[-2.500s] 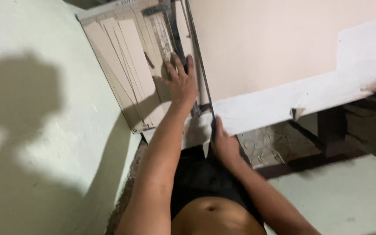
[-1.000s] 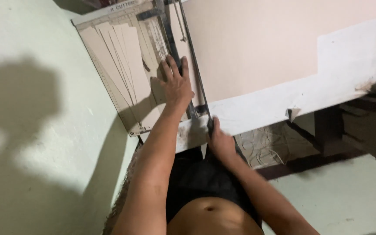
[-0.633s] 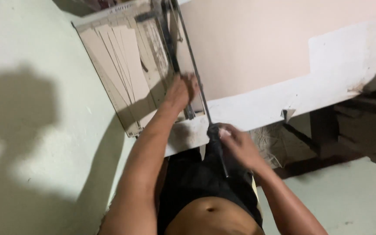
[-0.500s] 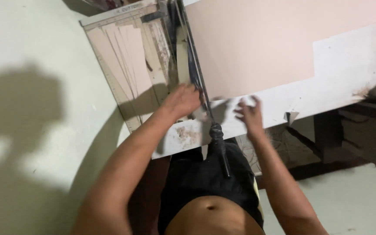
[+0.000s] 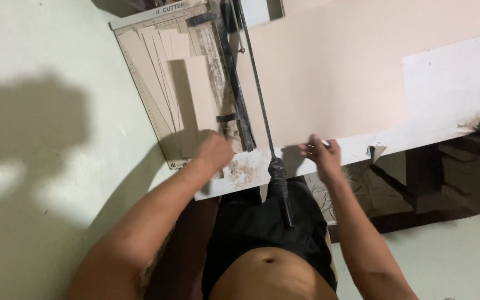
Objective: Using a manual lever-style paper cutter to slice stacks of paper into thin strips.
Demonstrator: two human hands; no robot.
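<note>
The left hand [image 5: 213, 153] is resting loosely closed on the near edge of the paper cutter's board [image 5: 156, 119], where cut card strips [image 5: 187, 83] are lying, while the right hand [image 5: 319, 155] is hovering with fingers spread, holding nothing, over the near edge of the large beige card sheet [image 5: 334, 78]. The lever handle [image 5: 280, 186] is hanging free between them (gripped by neither), over the near edge of the worktop [image 5: 445, 94]. Doing this well probably means squaring the sheet against the blade rail [image 5: 234, 94], keeping fingers left of the cutting line.

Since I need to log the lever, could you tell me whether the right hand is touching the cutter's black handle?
Apart. The head view shows the right hand at the table edge, with white table surface visible between it and the black handle.
</note>
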